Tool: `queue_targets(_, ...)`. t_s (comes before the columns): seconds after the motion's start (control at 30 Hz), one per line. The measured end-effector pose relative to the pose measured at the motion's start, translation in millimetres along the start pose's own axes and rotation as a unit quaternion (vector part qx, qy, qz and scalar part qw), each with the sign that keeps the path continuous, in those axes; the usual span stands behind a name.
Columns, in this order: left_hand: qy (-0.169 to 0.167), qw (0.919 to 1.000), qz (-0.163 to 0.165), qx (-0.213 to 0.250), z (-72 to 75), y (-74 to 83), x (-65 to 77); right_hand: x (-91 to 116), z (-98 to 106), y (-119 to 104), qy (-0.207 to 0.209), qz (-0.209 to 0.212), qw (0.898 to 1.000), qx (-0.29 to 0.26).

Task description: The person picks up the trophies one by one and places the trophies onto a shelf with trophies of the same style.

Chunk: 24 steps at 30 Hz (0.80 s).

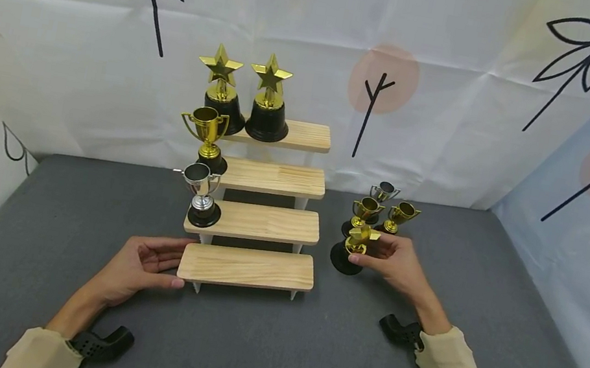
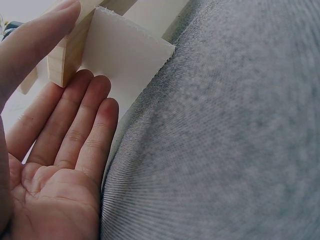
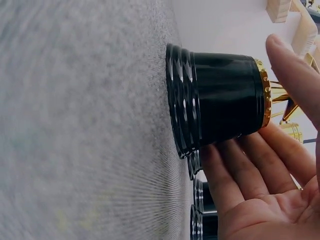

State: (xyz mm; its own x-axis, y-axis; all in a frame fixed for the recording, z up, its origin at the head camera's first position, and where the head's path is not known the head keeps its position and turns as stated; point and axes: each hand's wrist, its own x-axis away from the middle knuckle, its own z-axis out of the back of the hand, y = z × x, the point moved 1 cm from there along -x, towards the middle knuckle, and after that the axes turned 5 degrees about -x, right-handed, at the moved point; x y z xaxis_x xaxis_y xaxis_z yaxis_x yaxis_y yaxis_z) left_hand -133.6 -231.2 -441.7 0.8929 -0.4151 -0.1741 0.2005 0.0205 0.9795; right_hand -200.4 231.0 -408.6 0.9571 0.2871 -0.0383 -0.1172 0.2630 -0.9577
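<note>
My right hand [image 1: 392, 262] is around a gold star trophy [image 1: 358, 241] standing on the grey cloth. In the right wrist view, nearly straight fingers [image 3: 260, 160] touch its black base [image 3: 225, 95], and the thumb is apart from the base. My left hand [image 1: 141, 265] is at the left end of the stepped wooden shelf's lowest board [image 1: 247, 267]. The left wrist view shows extended fingers [image 2: 82, 120] by the board and its white support [image 2: 122, 50], with the thumb across the board's other side. Two gold cups [image 1: 402, 214] [image 1: 366, 208] and a silver cup [image 1: 384, 191] stand behind the star trophy.
Two gold star trophies [image 1: 220, 69] [image 1: 271, 78] stand on the shelf's top board [image 1: 306, 136]. A gold cup [image 1: 208, 126] and, lower, a silver cup [image 1: 200, 184] stand at its left side. A patterned cloth backdrop [image 1: 314, 10] rises behind the grey table [image 1: 252, 361].
</note>
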Motion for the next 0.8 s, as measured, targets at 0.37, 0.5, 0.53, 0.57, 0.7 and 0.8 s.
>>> queue_targets(0.37,0.004,1.0,-0.003,0.001,0.6,-1.6,0.5,-1,-3,5,-0.015,-0.001,1.0,0.002)
queue_targets(0.5,0.002,1.0,-0.004,0.001,0.7,-1.8,0.7,-2,-4,8,-0.013,-0.005,1.0,0.004)
queue_targets(0.53,0.002,1.0,-0.005,0.001,0.6,-1.7,0.7,-2,-4,8,-0.012,-0.005,1.0,0.006)
queue_targets(0.57,0.002,1.0,-0.004,0.0,0.6,-1.6,0.7,-2,-4,9,-0.013,-0.003,1.0,0.008)
queue_targets(0.7,0.002,1.0,-0.001,0.002,0.2,-0.8,0.5,-1,-4,11,-0.017,0.002,1.0,0.011)
queue_targets(0.8,0.002,1.0,0.0,0.003,0.1,-0.4,0.1,-1,-3,11,-0.022,0.003,1.0,0.008)
